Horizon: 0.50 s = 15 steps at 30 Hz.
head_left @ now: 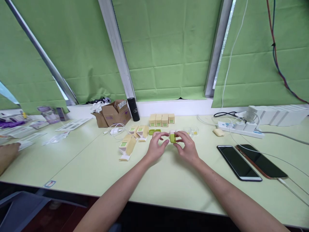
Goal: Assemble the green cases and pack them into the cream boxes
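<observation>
- Green and small, the case sits right between our two hands, near the middle of the table; we cannot tell whether it rests on the top or is lifted clear of it.
- Our right hand pinches the case from the right, thumb below and fingertips on top, with the other fingers curled.
- Our left hand comes at the case from the left, thumb and forefinger bent towards each other. Their tips reach its left edge, but we cannot tell whether they grip it or only touch it.
- Something white shows at the case's top edge, too small for us to name.
- Just behind the left hand a flat green piece lies on the table, partly covered by the fingers.
- Behind that stands a row of four small boxes, shut and side by side.
- To the left of the hands lie opened boxes with their flaps out; we cannot make out what they hold.
- Further back a cardboard box and a black cylinder stand next to each other.
- To the right, well apart from the hands, two phones lie face up, one beside the other.
- Behind them sits a power strip with plugs in it.
- At the left edge another person's hand rests on the table, cut off by the frame.
</observation>
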Each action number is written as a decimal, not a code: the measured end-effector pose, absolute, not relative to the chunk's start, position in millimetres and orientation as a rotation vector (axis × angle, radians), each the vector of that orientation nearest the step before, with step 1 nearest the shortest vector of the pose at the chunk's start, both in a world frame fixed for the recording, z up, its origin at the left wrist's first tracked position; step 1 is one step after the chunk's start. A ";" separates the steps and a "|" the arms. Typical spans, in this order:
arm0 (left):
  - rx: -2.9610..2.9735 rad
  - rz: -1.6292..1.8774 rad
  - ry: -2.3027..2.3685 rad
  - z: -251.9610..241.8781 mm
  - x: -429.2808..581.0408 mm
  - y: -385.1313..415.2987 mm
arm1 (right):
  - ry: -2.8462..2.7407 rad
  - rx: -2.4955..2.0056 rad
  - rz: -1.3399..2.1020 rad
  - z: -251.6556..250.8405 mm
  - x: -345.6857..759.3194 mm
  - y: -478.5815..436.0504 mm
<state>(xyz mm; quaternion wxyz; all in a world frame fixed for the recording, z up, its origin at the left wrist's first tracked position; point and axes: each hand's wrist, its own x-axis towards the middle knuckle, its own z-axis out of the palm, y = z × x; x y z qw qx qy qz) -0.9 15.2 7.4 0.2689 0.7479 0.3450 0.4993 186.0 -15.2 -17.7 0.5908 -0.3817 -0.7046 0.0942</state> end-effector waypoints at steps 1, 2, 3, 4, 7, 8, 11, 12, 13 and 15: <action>1.957 1.344 0.954 6.5 0.9 15.8 | -1.616 -0.887 0.238 -17.0 185.8 -15.3; 1.901 1.334 0.977 5.2 2.8 16.7 | -1.598 -0.885 0.254 -16.7 185.6 -15.3; 1.851 1.317 0.994 3.9 4.5 17.6 | -1.584 -0.883 0.264 -16.7 185.4 -15.2; 1.810 1.296 0.999 2.7 6.1 18.5 | -1.577 -0.882 0.270 -17.0 185.1 -15.1; 1.725 1.262 0.993 0.8 9.6 20.2 | -1.581 -0.885 0.271 -18.9 184.6 -14.3; 1.706 1.265 0.991 0.6 10.3 20.5 | -1.587 -0.886 0.266 -19.6 184.4 -14.1; 1.654 1.261 0.973 -0.6 11.9 21.7 | -1.609 -0.884 0.242 -21.5 184.1 -13.5; 1.635 1.250 0.960 -1.5 12.3 22.4 | -1.615 -0.883 0.233 -22.0 184.1 -13.4; 1.617 1.238 0.947 -2.7 12.6 23.2 | -1.622 -0.882 0.224 -22.4 184.1 -13.5; 1.587 1.221 0.925 -5.3 12.8 25.2 | -1.634 -0.883 0.207 -22.8 184.3 -13.7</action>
